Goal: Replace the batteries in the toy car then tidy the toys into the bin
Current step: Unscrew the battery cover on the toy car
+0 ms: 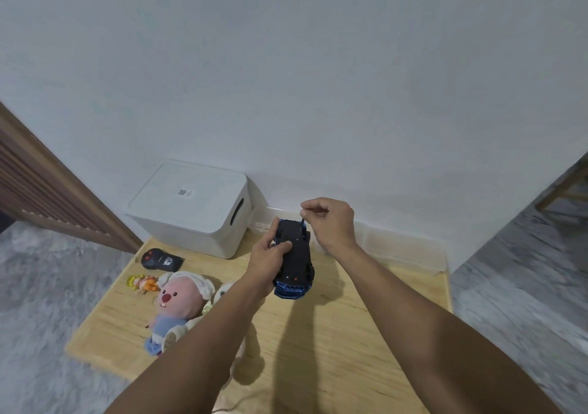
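While QR label [184, 193] unreadable, bin [191, 213] lidded.

Two bare forearms, no sleeves visible

1. The left hand [270, 254] grips an upturned blue plastic toy car [294, 260] above the pale wooden table [366, 334].
2. The right hand [331, 222] pinches a thin dark screwdriver [301, 225] against its black underside.
3. A lidded white plastic bin [191, 206] stands behind.

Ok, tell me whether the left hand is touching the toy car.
Touching. The head view shows the left hand gripping the upturned toy car, thumb on its underside.
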Tool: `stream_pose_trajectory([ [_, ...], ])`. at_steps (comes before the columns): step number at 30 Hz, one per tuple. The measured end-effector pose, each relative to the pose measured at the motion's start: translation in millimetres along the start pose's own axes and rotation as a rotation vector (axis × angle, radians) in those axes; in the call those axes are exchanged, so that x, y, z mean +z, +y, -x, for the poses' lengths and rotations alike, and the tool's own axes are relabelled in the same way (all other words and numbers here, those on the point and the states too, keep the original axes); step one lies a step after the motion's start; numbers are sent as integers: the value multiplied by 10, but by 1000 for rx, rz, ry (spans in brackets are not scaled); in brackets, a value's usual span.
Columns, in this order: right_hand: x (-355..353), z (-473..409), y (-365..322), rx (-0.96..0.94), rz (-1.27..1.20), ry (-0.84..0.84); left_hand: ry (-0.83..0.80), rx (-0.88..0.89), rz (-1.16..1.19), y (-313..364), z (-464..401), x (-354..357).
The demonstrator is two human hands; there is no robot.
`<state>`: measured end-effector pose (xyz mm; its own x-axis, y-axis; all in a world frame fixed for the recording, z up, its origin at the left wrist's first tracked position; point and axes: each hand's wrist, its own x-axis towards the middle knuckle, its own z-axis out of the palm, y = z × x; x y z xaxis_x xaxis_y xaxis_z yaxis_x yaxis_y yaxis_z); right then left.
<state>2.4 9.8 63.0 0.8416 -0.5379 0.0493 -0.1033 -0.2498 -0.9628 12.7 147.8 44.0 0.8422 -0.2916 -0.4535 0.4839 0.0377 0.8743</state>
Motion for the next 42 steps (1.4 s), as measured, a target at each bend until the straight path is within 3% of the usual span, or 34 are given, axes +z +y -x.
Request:
stream_pose_trajectory([
  [10,109,0,-50,17,-110,40,6,6,34,106,-53,-64],
  [19,114,-75,-30,2,16,62,5,-12,33,65,-89,-33],
  [42,62,-147,-6,7,70,23,22,-19,46,56,-176,4],
])
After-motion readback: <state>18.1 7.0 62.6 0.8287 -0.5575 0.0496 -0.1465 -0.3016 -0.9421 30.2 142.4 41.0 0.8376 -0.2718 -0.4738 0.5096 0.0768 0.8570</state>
